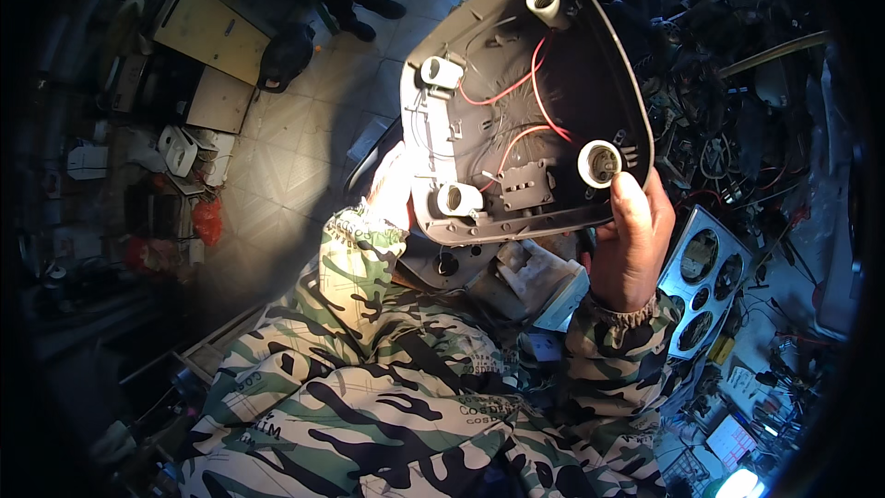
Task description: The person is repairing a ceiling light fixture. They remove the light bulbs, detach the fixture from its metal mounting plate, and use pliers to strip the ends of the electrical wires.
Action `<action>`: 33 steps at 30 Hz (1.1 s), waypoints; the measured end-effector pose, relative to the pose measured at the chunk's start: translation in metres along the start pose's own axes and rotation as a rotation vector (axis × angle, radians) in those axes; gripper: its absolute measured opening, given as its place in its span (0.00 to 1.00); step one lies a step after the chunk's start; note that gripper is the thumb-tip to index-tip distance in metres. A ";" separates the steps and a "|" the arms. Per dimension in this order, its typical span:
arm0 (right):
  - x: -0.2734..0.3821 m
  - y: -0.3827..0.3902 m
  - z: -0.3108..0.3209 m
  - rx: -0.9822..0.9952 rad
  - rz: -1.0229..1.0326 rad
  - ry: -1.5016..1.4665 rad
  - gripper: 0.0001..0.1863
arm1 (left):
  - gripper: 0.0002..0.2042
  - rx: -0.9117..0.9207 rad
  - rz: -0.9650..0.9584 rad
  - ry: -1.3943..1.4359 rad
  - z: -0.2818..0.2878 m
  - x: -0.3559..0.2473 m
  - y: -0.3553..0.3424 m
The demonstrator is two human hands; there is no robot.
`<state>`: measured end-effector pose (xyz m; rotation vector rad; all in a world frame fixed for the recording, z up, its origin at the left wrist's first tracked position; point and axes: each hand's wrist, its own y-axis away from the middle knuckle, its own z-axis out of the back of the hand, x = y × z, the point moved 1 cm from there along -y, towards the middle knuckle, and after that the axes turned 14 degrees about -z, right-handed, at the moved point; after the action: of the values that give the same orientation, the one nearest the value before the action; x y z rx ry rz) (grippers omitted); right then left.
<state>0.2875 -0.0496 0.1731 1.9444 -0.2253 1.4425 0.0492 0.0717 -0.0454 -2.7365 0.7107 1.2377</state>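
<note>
A dark grey plastic housing [516, 111] is lifted with its inside up, showing white lamp sockets at its corners, red wires and a small raised plastic block [524, 186]. My left hand [392, 180], washed out by bright light, holds it at the left edge, its fingers mostly hidden. My right hand [631, 231] grips the lower right corner, thumb beside the lower right socket [599, 164]. Below the housing lie a dark panel with holes [429, 267] and a stained pale piece [525, 277].
A silver plate with round holes [682, 315] leans at the right. Tangled cables and parts [737, 92] pile up behind it. At upper left are tan boards [207, 32], red bags [206, 219] and clutter. Another person's legs [355, 5] show at the top on the tiled floor [277, 148].
</note>
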 end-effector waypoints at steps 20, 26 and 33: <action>0.011 -0.012 -0.006 0.263 0.530 0.707 0.45 | 0.16 -0.158 0.374 -0.294 -0.027 -0.021 -0.046; -0.005 -0.006 -0.006 0.380 0.780 0.891 0.45 | 0.18 -0.124 0.337 -0.261 -0.013 -0.024 -0.052; -0.033 0.023 -0.001 0.427 0.784 1.028 0.40 | 0.21 -0.107 0.343 -0.219 -0.002 -0.032 -0.052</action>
<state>0.2625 -0.0745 0.1539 1.1441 -0.2073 3.0004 0.0547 0.1295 -0.0280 -2.5725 1.1523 1.6545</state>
